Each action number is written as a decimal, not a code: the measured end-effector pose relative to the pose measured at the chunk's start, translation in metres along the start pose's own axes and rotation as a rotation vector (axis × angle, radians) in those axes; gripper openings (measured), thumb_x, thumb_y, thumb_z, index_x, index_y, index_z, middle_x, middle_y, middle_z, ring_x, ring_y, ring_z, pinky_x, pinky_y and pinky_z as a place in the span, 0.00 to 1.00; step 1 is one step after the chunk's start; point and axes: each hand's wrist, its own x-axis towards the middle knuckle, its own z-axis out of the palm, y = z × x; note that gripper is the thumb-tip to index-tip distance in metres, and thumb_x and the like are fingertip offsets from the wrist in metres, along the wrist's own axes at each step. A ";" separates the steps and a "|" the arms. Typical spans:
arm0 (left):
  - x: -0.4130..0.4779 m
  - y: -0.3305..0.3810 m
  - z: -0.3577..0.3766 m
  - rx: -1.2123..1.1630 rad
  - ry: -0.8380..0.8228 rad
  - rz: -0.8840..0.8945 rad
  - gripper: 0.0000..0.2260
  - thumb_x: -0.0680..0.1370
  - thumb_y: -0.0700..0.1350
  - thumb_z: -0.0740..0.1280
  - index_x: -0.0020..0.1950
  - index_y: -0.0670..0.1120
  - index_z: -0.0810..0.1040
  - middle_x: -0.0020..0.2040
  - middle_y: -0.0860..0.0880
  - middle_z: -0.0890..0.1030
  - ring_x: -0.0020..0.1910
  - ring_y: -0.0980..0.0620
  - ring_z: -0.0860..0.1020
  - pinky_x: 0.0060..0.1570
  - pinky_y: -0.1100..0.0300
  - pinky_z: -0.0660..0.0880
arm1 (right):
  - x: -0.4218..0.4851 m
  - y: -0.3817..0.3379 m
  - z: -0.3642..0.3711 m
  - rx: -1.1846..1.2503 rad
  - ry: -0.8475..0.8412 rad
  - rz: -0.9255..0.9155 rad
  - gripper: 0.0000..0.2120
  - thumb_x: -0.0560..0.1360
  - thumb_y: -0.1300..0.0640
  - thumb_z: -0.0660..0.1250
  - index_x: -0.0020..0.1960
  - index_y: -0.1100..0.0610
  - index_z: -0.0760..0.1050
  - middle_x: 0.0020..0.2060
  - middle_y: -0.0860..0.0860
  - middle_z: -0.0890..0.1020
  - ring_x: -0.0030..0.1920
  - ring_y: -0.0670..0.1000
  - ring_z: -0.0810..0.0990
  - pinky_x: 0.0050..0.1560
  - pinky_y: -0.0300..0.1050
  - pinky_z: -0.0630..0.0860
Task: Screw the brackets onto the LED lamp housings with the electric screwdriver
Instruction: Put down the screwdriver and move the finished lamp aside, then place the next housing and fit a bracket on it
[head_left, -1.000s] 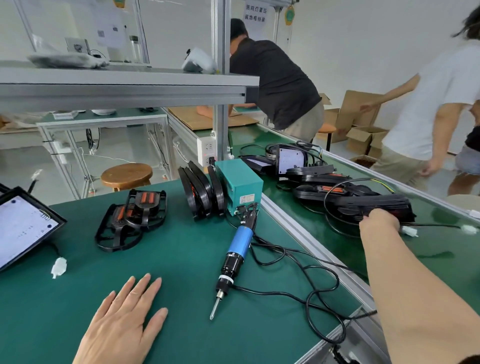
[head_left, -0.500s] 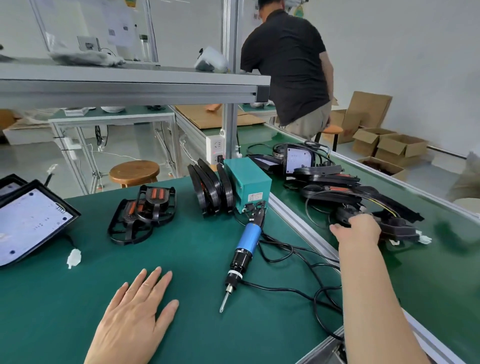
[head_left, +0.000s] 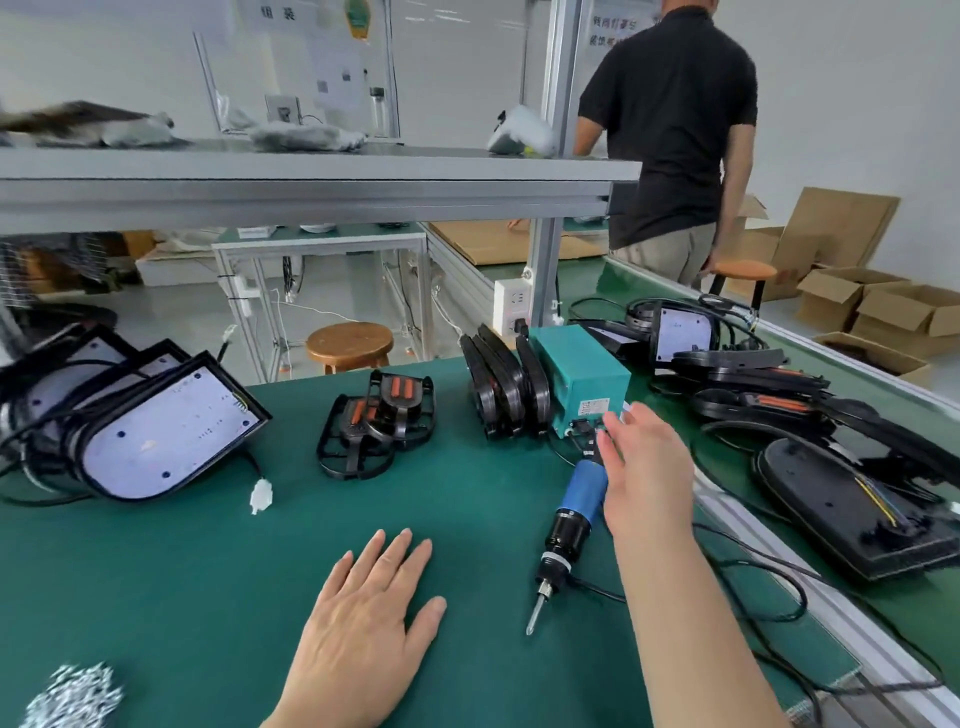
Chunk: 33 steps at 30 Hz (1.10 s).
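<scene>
Right hand is off the housing on the side belt, where it was half a second ago, and now sits over the electric screwdriver. That housing lies back-up, nearer this end of the belt than before. Left hand hasn't moved: flat on the green mat, fingers straight, holding nothing. Driver lies on the mat, bit toward me, rear end at the teal power box. Right-hand fingers are loosely extended over the blue barrel, not wrapped round it; can't tell whether they touch. Driver looks rigid and moderately heavy, and the smooth blue barrel is the place to take it, mid-body. Its cord is stiff and looped, so it will likely drag. Brackets are thin black plastic, light and probably a bit flexible. More LED lamp housings are stacked at the far left, lens faces showing; best handled by the rims.
</scene>
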 end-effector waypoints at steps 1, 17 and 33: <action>0.000 -0.001 0.001 -0.016 0.009 -0.001 0.28 0.81 0.67 0.44 0.81 0.63 0.47 0.82 0.62 0.45 0.80 0.60 0.39 0.76 0.59 0.34 | -0.006 -0.002 0.019 0.075 -0.084 0.001 0.07 0.82 0.71 0.60 0.55 0.62 0.71 0.42 0.48 0.72 0.40 0.32 0.78 0.43 0.26 0.69; 0.008 -0.013 0.000 -0.335 0.173 -0.124 0.29 0.82 0.37 0.53 0.82 0.50 0.50 0.82 0.56 0.50 0.80 0.60 0.46 0.64 0.79 0.36 | -0.043 0.091 0.178 -0.940 -0.403 -0.730 0.17 0.78 0.57 0.70 0.66 0.50 0.79 0.66 0.48 0.79 0.69 0.57 0.71 0.68 0.58 0.67; -0.002 -0.019 -0.004 -0.481 0.208 -0.152 0.22 0.82 0.38 0.56 0.76 0.48 0.66 0.79 0.56 0.58 0.79 0.61 0.54 0.67 0.80 0.48 | -0.034 0.101 0.165 -1.198 -0.398 -0.673 0.11 0.76 0.46 0.72 0.49 0.53 0.80 0.58 0.49 0.76 0.54 0.57 0.75 0.54 0.52 0.69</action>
